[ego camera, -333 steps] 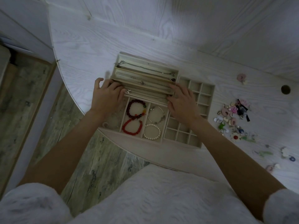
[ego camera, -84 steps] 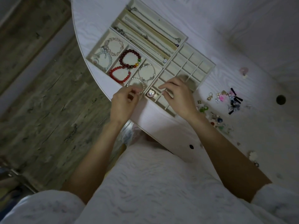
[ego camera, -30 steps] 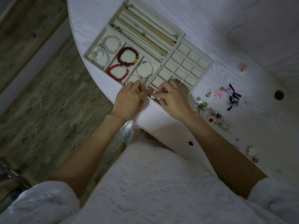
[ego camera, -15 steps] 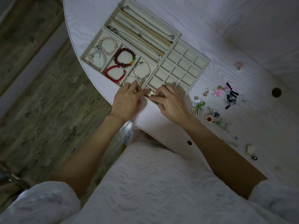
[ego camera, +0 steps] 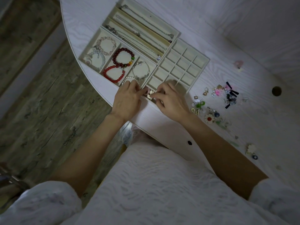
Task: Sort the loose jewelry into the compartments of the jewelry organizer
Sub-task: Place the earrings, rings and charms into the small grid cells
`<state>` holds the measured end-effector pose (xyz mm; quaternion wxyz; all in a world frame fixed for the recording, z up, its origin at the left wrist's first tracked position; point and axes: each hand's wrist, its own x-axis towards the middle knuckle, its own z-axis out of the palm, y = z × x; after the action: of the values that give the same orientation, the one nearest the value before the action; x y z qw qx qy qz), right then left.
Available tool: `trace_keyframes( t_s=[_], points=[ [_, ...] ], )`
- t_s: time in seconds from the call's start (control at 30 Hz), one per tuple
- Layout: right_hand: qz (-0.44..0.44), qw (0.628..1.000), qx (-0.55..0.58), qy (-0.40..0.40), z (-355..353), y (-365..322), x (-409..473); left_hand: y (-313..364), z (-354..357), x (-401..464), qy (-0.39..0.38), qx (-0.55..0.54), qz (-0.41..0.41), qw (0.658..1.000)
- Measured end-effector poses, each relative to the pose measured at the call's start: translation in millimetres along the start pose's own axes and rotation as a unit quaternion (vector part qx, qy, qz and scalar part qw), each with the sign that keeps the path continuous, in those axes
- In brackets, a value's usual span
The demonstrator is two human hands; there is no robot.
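Observation:
The beige jewelry organizer (ego camera: 202, 67) lies on the white table, with necklaces in its long slots, bead bracelets (ego camera: 123, 59) in the left cells and a grid of small cells on the right. My left hand (ego camera: 128, 99) and my right hand (ego camera: 170, 101) meet at the grid's near-left corner cell. Between their fingertips sits a small pale earring piece (ego camera: 150, 95). My right fingers are curled and pinch at it; my left fingertips touch it from the left. A pile of loose earrings and charms (ego camera: 215, 101) lies to the right.
The round table's edge (ego camera: 100, 88) runs just under my hands, with wooden floor beyond. A cable hole (ego camera: 276, 91) sits at far right. A pink charm (ego camera: 238, 64) and a few stray pieces (ego camera: 250, 149) lie apart on the table.
My hands have come together at the near corner cell of the grid and stayed there, working on one small piece. The view has drifted slightly; the organizer has not moved.

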<state>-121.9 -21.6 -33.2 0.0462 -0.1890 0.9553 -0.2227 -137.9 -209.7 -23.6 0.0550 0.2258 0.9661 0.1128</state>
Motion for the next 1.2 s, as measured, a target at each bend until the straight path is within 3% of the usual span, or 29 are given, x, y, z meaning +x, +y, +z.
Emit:
trace_keyframes(
  t_s=[0.13, 0.27, 0.6, 0.8, 0.97, 1.07, 1.2],
  points=[
    [-0.071, 0.994, -0.089, 0.0, -5, -1, 5, -7, -3, 0, -0.01, 0.01, 0.019, 1.0],
    [-0.062, 0.992, -0.112, -0.017, -5, -3, 6, -6, -3, 1, -0.012, 0.004, 0.019, 1.0],
    [0.052, 0.994, 0.056, 0.078, -30, 1, -25, 7, -11, -2, 0.003, -0.05, 0.015, 0.999],
    [0.136, 0.983, 0.029, 0.116, -56, 24, -118, 79, -8, 9, 0.038, -0.193, 0.177, 0.964],
    [0.348, 0.923, 0.017, 0.164, -57, 46, -219, 190, 24, 14, -0.076, -0.303, 0.237, 0.92],
    [0.467, 0.863, 0.035, 0.19, -55, 63, -274, 241, 52, 15, -0.182, -0.294, 0.227, 0.91],
    [0.532, 0.813, 0.062, 0.229, -53, 89, -314, 297, 80, 26, -0.212, -0.24, 0.242, 0.916]
  ],
)
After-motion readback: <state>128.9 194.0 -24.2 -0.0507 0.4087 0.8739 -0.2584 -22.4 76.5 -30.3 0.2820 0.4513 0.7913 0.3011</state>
